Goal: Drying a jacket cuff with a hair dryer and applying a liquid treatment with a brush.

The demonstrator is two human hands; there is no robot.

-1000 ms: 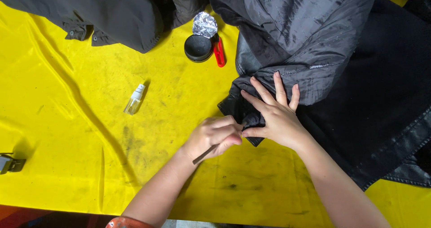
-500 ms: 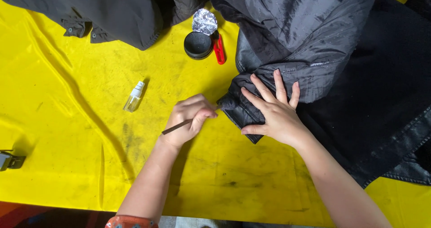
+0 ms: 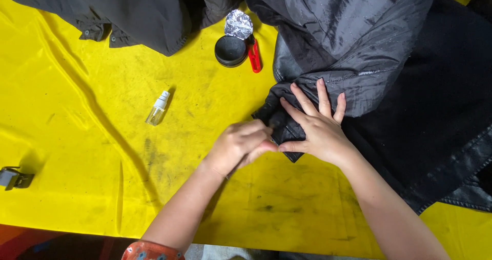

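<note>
Far left, a small grey clip (image 3: 14,178) sits at the edge of the yellow table cover (image 3: 77,137), and up top a dark garment (image 3: 128,14) spreads across the corner. Moving in, a little clear spray bottle (image 3: 157,108) lies tilted on the yellow, well apart from the hands. Above centre there's a round black tin (image 3: 230,51) with a crumpled foil ball (image 3: 239,24) touching its top and a red tool (image 3: 254,56) just beside it. Now the action: the left hand (image 3: 240,146) is curled into a loose fist, fingertips pressed to the corner of the black jacket (image 3: 328,45); whether it pinches anything inside, I cannot tell. Right beside it, thumbs almost touching, the right hand (image 3: 319,128) lies flat with fingers spread, pressing the jacket's folded edge down onto the table, gripping nothing.
</note>
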